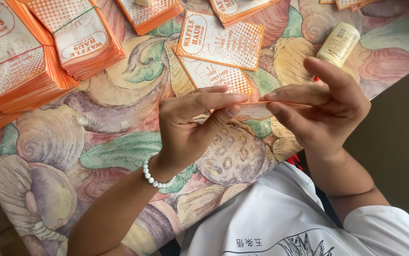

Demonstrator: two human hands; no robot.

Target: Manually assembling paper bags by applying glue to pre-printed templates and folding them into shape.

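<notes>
Paper bag [255, 110]: being pinched edge-on at frame centre.
Left hand [192, 123]: fingers gripping its left end.
Right hand [325, 106]: fingers gripping its right end.
Desk [114, 142]: carrying orange bag stacks [48, 42] at upper left.

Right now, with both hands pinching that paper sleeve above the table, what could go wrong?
1. The left hand and right hand grip the paper sleeve only at its thin edges, so it may crease or tear if pulled.
2. The cream bottle lies on its side just behind the right hand; a backward move could roll it.
3. The tall sleeve stack leans and might slide if the table is jolted.
</notes>
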